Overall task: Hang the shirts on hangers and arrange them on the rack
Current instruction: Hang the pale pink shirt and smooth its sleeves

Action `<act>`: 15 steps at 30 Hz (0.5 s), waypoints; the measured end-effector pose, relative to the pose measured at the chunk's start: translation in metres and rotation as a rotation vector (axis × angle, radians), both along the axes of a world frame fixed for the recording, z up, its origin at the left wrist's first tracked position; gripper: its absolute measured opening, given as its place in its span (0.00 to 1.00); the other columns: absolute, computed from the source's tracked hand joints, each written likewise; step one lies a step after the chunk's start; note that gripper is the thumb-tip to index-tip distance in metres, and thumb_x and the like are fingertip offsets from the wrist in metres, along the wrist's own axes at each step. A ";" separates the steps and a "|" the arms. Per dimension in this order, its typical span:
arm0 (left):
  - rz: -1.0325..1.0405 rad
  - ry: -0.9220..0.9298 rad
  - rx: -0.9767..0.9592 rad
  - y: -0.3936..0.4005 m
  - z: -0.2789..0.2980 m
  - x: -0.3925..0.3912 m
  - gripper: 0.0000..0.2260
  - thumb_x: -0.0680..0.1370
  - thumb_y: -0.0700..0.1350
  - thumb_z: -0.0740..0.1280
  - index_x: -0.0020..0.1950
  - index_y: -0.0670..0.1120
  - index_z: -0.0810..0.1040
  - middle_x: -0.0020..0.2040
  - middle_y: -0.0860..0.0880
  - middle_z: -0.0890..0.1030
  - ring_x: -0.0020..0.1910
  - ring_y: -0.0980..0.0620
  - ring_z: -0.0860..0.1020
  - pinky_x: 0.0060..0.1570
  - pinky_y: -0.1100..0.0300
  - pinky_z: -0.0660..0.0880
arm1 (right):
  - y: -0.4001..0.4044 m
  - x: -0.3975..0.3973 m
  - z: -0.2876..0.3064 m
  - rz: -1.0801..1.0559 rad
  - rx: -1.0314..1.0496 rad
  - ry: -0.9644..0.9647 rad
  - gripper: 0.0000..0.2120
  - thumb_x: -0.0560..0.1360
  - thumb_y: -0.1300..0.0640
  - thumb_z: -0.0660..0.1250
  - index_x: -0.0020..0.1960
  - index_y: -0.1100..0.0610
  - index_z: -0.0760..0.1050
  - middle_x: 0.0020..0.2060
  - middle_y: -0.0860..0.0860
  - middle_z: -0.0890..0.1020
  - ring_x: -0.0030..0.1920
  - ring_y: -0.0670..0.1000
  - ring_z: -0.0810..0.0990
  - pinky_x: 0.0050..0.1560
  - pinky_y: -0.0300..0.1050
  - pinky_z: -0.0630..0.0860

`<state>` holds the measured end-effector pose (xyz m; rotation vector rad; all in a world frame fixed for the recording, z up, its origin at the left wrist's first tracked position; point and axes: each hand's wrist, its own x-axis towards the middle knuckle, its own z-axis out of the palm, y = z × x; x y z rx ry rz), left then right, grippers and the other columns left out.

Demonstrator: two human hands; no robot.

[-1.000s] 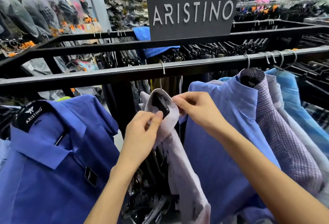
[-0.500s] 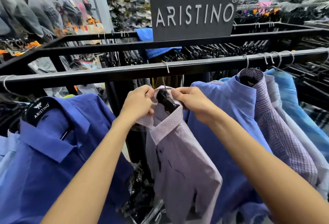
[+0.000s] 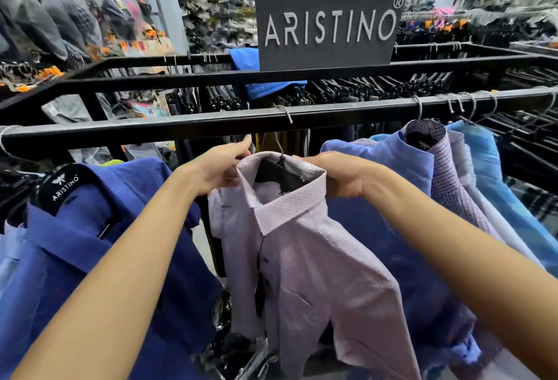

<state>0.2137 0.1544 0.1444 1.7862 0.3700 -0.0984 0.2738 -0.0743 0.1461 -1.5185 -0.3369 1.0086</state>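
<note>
A pale pink striped shirt hangs on a black hanger whose metal hook sits over the black rack rail. My left hand grips the left side of its collar. On the right side of the collar, my right hand holds the fabric. The shirt's front faces me, with dark buttons down the placket.
A dark blue shirt on an ARISTINO-branded hanger hangs to the left. To the right hang a blue shirt, a purple check shirt and a light blue one. A grey ARISTINO sign stands above. Empty black hangers crowd the far rail.
The pink shirt has turned from side-on to front-facing and spread out on its hanger. Both hands moved up to the collar's two sides.
</note>
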 end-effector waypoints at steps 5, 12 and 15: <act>-0.041 -0.363 0.414 -0.009 -0.018 -0.015 0.14 0.68 0.51 0.77 0.49 0.53 0.76 0.45 0.52 0.77 0.36 0.57 0.73 0.42 0.62 0.73 | -0.008 0.012 -0.006 -0.085 -0.086 -0.421 0.17 0.82 0.44 0.64 0.56 0.58 0.78 0.43 0.53 0.78 0.37 0.46 0.72 0.42 0.41 0.72; 0.081 -0.586 0.916 -0.042 -0.029 -0.005 0.17 0.69 0.42 0.77 0.50 0.51 0.72 0.41 0.54 0.76 0.39 0.49 0.76 0.43 0.50 0.77 | -0.006 0.004 0.014 0.001 -0.124 -0.687 0.05 0.79 0.57 0.68 0.51 0.59 0.79 0.36 0.50 0.82 0.37 0.48 0.80 0.35 0.40 0.77; 0.078 -0.602 0.955 -0.043 -0.024 -0.007 0.16 0.71 0.37 0.73 0.50 0.52 0.73 0.36 0.54 0.78 0.37 0.51 0.77 0.43 0.53 0.77 | -0.015 0.000 0.027 0.083 -0.150 -0.734 0.08 0.77 0.62 0.68 0.56 0.58 0.78 0.36 0.49 0.84 0.37 0.45 0.81 0.36 0.39 0.79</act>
